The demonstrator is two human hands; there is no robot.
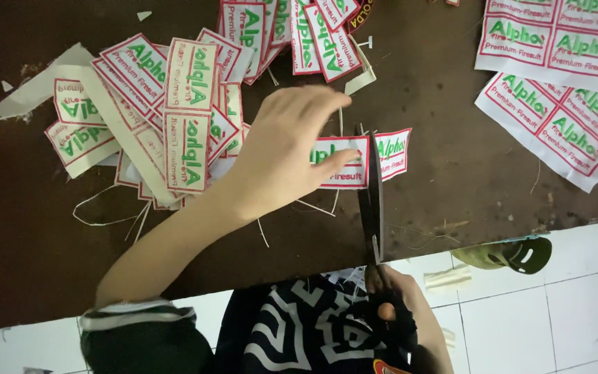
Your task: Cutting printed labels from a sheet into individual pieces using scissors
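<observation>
While the left hand [282,149] presses spread fingers on the white label strip [344,163] lying on the dark bench [451,138] and the right hand [396,312] grips the black scissors [372,201], blades should probably follow the gap between red borders, fingertips clear.

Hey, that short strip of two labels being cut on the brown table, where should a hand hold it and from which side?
Hold the strip on its left label, coming in from the left, as the left hand does with its fingers flat on it. The scissors, worked by the right hand, run up between the two labels, so that side keeps clear of the blades. The right label juts past them, unsupported.
</observation>
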